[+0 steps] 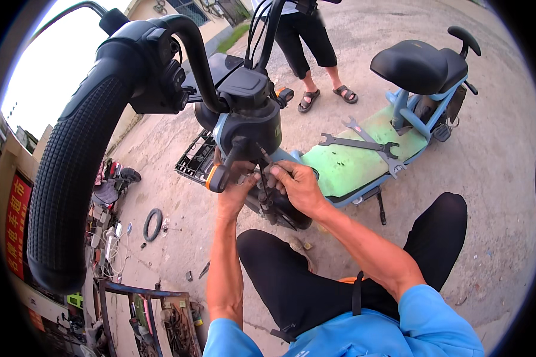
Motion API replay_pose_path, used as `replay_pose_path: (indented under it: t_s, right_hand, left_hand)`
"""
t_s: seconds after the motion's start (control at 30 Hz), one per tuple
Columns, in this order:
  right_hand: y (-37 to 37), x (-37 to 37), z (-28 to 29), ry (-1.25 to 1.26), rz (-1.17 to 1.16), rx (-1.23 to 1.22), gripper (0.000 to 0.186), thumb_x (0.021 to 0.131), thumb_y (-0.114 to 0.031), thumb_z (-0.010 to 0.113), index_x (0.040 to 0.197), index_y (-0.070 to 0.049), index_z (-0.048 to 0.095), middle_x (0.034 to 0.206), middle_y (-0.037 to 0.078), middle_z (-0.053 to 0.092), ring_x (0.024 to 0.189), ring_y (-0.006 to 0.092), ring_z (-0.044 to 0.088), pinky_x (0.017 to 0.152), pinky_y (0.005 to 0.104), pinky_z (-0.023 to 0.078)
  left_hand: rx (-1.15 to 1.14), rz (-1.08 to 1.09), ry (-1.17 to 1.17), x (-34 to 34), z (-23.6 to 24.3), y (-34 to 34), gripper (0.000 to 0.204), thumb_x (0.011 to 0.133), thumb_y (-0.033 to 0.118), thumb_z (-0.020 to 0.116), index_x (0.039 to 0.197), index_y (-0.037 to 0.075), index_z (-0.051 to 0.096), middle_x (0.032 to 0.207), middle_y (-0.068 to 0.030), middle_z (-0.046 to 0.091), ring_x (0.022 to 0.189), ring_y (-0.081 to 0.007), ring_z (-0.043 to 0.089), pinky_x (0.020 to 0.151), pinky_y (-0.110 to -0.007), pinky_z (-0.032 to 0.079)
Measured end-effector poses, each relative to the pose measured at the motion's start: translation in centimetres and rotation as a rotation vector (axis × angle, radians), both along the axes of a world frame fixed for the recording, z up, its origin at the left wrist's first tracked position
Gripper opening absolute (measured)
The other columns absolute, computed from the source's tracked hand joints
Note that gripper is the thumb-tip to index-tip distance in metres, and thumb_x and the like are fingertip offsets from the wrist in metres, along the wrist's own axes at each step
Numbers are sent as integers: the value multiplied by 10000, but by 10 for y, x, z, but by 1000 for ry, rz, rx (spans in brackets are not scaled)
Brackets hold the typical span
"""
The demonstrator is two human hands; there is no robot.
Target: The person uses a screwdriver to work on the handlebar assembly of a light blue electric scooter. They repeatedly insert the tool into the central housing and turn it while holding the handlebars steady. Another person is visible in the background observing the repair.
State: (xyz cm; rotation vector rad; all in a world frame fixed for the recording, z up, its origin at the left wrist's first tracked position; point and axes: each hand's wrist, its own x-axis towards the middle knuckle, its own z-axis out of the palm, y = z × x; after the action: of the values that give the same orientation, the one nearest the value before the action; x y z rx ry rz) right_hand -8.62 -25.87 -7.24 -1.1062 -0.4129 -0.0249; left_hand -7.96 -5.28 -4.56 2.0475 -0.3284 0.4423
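Both my hands meet at the front column of a light blue electric scooter point(267, 156), just below its black headset cover. My left hand point(237, 189) is closed, thumb and fingers pressed in beside the orange turn signal point(217, 178). From the other side my right hand point(299, 185) pinches at the same spot, by a thin dark upright part above the front fork point(268, 199). What the fingertips grip is too small and shadowed to name. Two open-ended wrenches lie crossed on the green footboard point(339, 169): a dark one point(357, 143) over a silver one point(393, 162).
The black handlebar grip point(80, 154) looms large at the left. A person in black shorts point(307, 38) stands beyond the scooter, near its black seat point(408, 66). A black tyre point(153, 225) lies on the concrete; a metal tool rack point(143, 290) stands at lower left.
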Motion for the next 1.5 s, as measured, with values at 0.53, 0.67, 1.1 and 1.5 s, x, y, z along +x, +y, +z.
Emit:
replay_pose_path:
  t_s: [0.53, 0.67, 1.1, 1.5]
  right_hand:
    - [-13, 14, 10, -124, -83, -35, 253, 1010, -151, 659, 1103, 73, 731, 921, 98, 744, 843, 121, 680, 798, 281, 545]
    - [-16, 14, 10, -46, -7, 32, 245, 1021, -164, 665, 1149, 30, 740, 939, 55, 748, 835, 95, 626, 777, 263, 506]
    - [-25, 6, 9, -134, -88, -41, 236, 1003, -115, 666, 1145, 61, 732, 952, 84, 751, 872, 108, 663, 811, 281, 535]
    - [-57, -4, -1, -55, -81, -245, 338, 987, -187, 683, 1259, 13, 695, 1139, 136, 689, 907, 142, 654, 778, 279, 535]
  left_hand:
    - [-237, 133, -157, 14, -11, -15, 874, 940, -38, 682, 1626, 77, 152, 1013, -49, 708, 906, -91, 654, 777, -249, 529]
    - [-183, 140, -195, 11, -10, -18, 862, 942, -28, 681, 1623, 65, 160, 996, -34, 694, 865, -82, 640, 767, -242, 521]
    - [3, 244, -256, -49, -53, -63, 328, 950, 69, 713, 1248, -13, 604, 1009, -47, 673, 820, -85, 587, 726, -256, 526]
    - [-162, -15, 63, -49, -47, -131, 208, 1079, 109, 536, 1208, -39, 605, 851, -45, 653, 693, -86, 596, 613, -254, 500]
